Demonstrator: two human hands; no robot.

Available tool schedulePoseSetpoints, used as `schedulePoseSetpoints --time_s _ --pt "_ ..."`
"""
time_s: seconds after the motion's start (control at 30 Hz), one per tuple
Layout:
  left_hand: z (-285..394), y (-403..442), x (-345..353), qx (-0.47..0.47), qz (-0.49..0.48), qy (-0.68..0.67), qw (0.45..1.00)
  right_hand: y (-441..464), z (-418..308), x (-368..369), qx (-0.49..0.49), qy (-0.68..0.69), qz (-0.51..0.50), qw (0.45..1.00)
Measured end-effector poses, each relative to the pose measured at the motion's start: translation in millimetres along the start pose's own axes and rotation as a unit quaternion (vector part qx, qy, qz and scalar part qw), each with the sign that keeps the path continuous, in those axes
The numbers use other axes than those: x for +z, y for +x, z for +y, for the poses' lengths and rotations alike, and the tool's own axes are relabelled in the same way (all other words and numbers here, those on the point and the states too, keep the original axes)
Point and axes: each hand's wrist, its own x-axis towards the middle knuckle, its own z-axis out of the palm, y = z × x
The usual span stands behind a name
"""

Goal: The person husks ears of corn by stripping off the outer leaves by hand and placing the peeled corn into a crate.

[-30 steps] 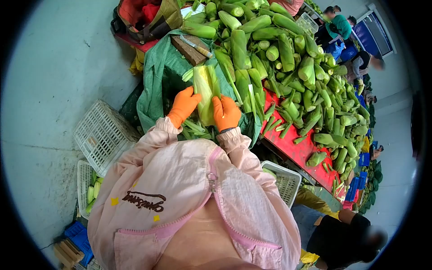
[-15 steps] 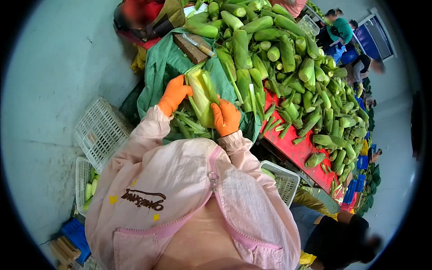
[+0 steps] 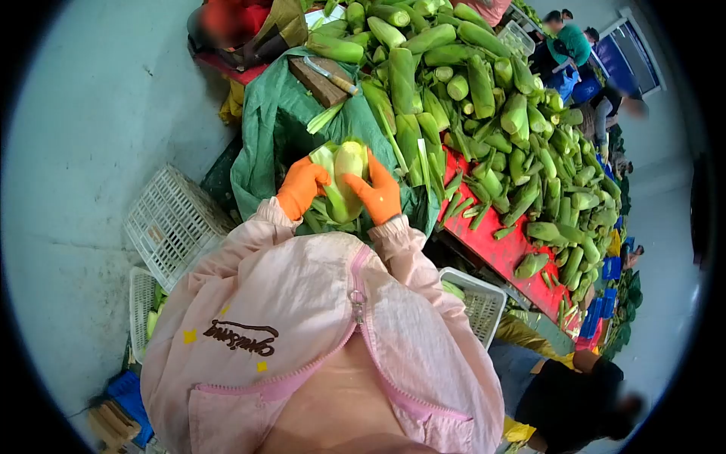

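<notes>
A partly husked corn cob point(image 3: 349, 168) is held upright between my two orange-gloved hands, over an opening in a green cloth point(image 3: 261, 144). My left hand point(image 3: 302, 185) grips the loosened pale husk on the cob's left side. Around the cob's right side my right hand point(image 3: 376, 191) is closed, its thumb lying across the front. Loose green husk leaves show below the cob. Just beyond it, on the cloth, rests a wooden block point(image 3: 321, 83) with a knife point(image 3: 333, 75) on top.
A large pile of corn in husks point(image 3: 491, 106) covers the red table point(image 3: 491, 250). White crates stand at the left point(image 3: 174, 223) and right point(image 3: 473, 303). A dark-clothed person point(image 3: 567, 401) is at lower right; others work at upper right.
The cob has tilted and turned between my hands, and more husk is folded off its left side. My left hand has moved lower; my right hand has risen along the cob.
</notes>
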Motion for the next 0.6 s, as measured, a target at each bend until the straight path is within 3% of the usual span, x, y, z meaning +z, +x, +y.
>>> schedulePoseSetpoints --time_s 0.07,0.23,0.3,0.37,0.5,0.57,0.6 --pt "1.5 -1.0 16.5 0.013 0.003 -0.004 1.000 4.7 -12.8 8.1 0.006 -0.031 0.003 0.999" --pt "-3.4 0.6 36.9 0.050 -0.018 0.019 0.998 9.8 -11.5 13.5 0.064 -0.027 0.138 0.988" --pt "-11.5 5.4 36.1 0.058 -0.018 0.139 0.988 5.3 -9.8 12.1 0.054 -0.027 0.163 0.985" --pt "-18.4 11.3 35.5 0.091 -0.008 0.178 0.980 4.7 -0.4 9.2 0.058 -0.015 0.177 0.982" --pt "-23.9 19.2 36.1 0.115 0.038 0.222 0.967 14.7 33.0 6.0 0.052 0.018 0.210 0.976" --pt "-24.7 18.9 38.4 0.110 0.050 0.237 0.964 24.5 36.2 -5.7 0.101 0.054 0.279 0.954" --pt "-26.2 12.8 39.3 0.127 0.053 0.184 0.973 25.1 22.8 -10.5 0.106 0.134 0.311 0.935"
